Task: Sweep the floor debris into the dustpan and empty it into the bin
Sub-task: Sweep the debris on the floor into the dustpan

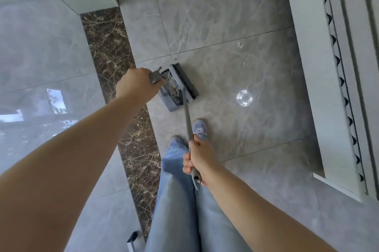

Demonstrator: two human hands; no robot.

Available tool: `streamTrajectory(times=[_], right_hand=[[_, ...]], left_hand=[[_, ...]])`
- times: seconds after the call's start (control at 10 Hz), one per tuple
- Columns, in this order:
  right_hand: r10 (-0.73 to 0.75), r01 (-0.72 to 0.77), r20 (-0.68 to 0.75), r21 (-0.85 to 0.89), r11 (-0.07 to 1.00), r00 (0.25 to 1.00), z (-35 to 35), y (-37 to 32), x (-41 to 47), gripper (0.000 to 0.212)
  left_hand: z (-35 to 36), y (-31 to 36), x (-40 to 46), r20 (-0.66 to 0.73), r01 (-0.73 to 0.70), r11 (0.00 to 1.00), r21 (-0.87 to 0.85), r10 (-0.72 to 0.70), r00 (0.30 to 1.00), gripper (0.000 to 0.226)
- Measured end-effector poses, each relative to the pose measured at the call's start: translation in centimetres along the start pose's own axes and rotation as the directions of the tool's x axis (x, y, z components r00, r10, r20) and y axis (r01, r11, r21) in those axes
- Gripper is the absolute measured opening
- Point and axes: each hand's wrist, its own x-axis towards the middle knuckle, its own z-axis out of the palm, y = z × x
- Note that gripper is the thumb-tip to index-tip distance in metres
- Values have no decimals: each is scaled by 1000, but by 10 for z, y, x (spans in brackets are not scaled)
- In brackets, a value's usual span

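Grey marble-look floor tiles (215,5) fill the view, with a dark brown marble strip (114,50) left of the dustpan and a white cabinet or ledge (307,67) well to its right. The grey dustpan (171,101) sits on the floor ahead of the person's lilac sneakers (200,127), mouth toward the broom head (185,80), which is pressed against its lip. White paper-like debris (171,83) is already piled inside the pan. The left hand (136,83) is closed round the dustpan's upright handle (154,77); the right hand (198,158) is fisted round the broom's long handle (187,116), near its top end. One small white scrap (240,44) lies beyond the dustpan, toward the cabinet, plus a tinier fleck nearer.

Step looks like final gathering. To do it well: keep the pan lip flat on the tile, reach the broom out past the scrap, draw it back in short low strokes, and don't flick. No bin in view.
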Motion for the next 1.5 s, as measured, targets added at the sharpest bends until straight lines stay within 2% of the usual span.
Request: streamTrajectory(times=[0.1, 0.3, 0.5, 0.6, 0.8, 0.9, 1.0, 1.1, 1.2, 1.3, 1.4, 1.5], right_hand=[[-18, 17, 21, 13, 1000, 1000, -8, -7, -12, 32], [-213, 196, -95, -163, 967, 972, -24, -63, -6, 41], [-246, 162, -218, -342, 926, 944, -7, -129, 47, 52], [-193, 90, -251, -370, 925, 949, 9, -131, 68, 50], [-155, 50, -136, -573, 818, 978, 37, -42, 73, 51], [-163, 97, -39, -659, 746, 986, 37, 0, 56, 43], [-176, 173, 46, -534, 828, 983, 27, 18, 31, 30], [-162, 171, 55, -407, 897, 985, 11, 21, 18, 34], [58, -33, 125, -192, 981, 990, 0, 5, 9, 72], [-177, 168, -42, -153, 974, 983, -8, -14, -5, 35], [-298, 283, -116, -131, 950, 947, -19, -37, -13, 19], [-254, 255, -172, -20, 967, 952, -42, -62, -6, 10]], left_hand=[[-6, -7, -5, 53, 1, 1000, -9, 0, 999, 39], [-23, -45, -42, 5, -38, 998, 50, 38, 999, 42], [-40, -97, -62, -47, 77, 996, 38, -75, 996, 43], [-34, -111, -64, -69, 108, 993, 47, -105, 992, 48], [-14, -112, -61, -50, 176, 984, -10, -176, 983, 48], [-9, -104, -60, -70, 172, 984, -40, -174, 982, 47], [-9, -103, -61, -83, 160, 984, -77, -166, 983, 47], [-12, -106, -65, -49, 143, 988, -64, -146, 988, 46], [-14, -98, -67, -8, 113, 993, -47, -113, 994, 45], [-17, -68, -62, 12, 42, 999, 12, -42, 999, 45], [-15, -36, -51, 30, -8, 1000, 19, 7, 1000, 43], [-10, 0, -39, 42, -78, 997, 9, 77, 996, 44]])
